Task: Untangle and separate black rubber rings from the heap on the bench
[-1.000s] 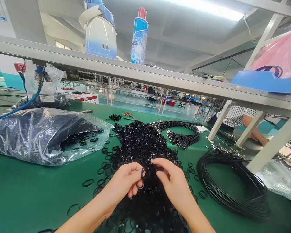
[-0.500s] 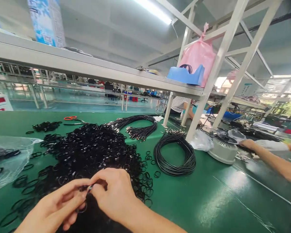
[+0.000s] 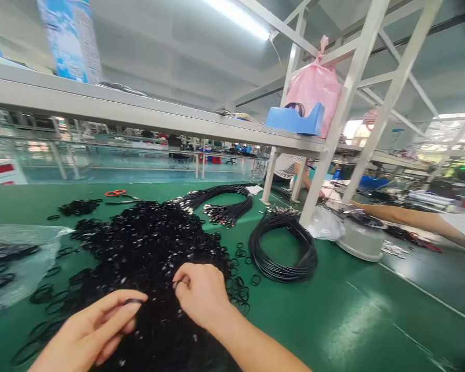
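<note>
My left hand [image 3: 101, 325] is closed in a pinch on a black rubber ring [image 3: 132, 301], held above the near side of a heap of black rings [image 3: 151, 237]. Thumb and forefinger of my right hand [image 3: 201, 292] are pressed together over the same heap. A tiny dark bit shows at those fingertips, too small to name. The two hands are apart. Loose rings [image 3: 238, 289] lie around the heap on the green table mat.
A clear plastic bag [image 3: 19, 258] with black rings lies left. Orange-handled scissors [image 3: 118, 195] rest behind the heap. Coiled black cables [image 3: 284, 248] and a cable bundle [image 3: 228, 206] lie right. Shelf posts [image 3: 321, 175] stand there; a co-worker's arm [image 3: 403, 214] reaches over a grey round device [image 3: 360, 240].
My hands, close together before, have separated; the right moved right and slightly up from the left. The co-worker's arm has moved farther back. The view has shifted slightly.
</note>
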Demonstrator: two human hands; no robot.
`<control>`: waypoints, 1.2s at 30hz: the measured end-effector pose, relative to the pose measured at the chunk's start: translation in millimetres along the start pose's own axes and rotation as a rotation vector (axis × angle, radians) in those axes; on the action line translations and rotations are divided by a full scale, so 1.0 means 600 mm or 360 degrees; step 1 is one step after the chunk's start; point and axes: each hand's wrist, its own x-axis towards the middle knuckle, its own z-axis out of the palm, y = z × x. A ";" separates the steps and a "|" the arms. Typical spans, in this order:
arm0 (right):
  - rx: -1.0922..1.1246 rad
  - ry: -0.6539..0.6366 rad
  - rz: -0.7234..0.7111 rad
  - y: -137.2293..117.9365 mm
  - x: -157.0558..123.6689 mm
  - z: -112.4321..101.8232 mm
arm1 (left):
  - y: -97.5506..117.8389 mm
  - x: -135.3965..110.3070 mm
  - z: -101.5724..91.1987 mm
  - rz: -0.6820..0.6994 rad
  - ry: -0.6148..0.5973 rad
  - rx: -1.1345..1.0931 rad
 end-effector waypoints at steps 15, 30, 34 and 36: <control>0.0372 -0.0046 -0.0261 0.011 -0.011 -0.005 | 0.032 -0.041 0.004 -0.0027 -0.0205 -0.0670; 0.0845 -0.0314 -0.0038 -0.047 -0.033 -0.011 | 0.035 -0.047 0.013 0.0003 -0.0129 -0.0534; 0.0900 -0.0326 -0.0008 -0.045 -0.030 -0.010 | 0.038 -0.044 0.009 0.0136 -0.0163 -0.0362; 0.0898 -0.0327 0.0007 -0.044 -0.030 -0.009 | 0.040 -0.042 0.007 0.0187 -0.0148 -0.0303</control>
